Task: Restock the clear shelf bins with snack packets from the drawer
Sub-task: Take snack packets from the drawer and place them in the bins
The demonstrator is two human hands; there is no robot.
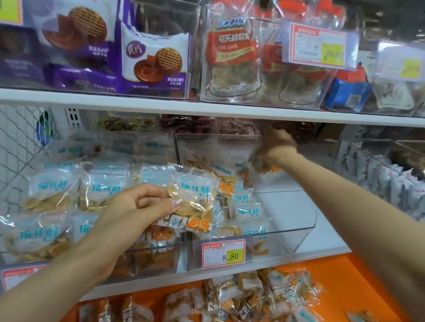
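My left hand point(140, 204) pinches a clear snack packet point(196, 203) with blue lettering and an orange swirl, held over the front of a clear shelf bin point(301, 233) on the middle shelf. My right hand point(277, 148) reaches deep into the back of that bin and grips another snack packet point(264, 167), partly hidden by the fingers. Several matching packets fill the bin's left half and the neighbouring bin point(43, 211). Below, the orange drawer point(350, 283) holds several loose packets point(257, 302).
A price tag reading 8.80 point(224, 254) hangs on the bin front. The upper shelf point(211, 108) carries clear bins of purple biscuit packs point(153, 65) and red candy bags point(231, 47). White packets point(397, 188) fill a bin at right. Wire mesh point(0, 144) stands at left.
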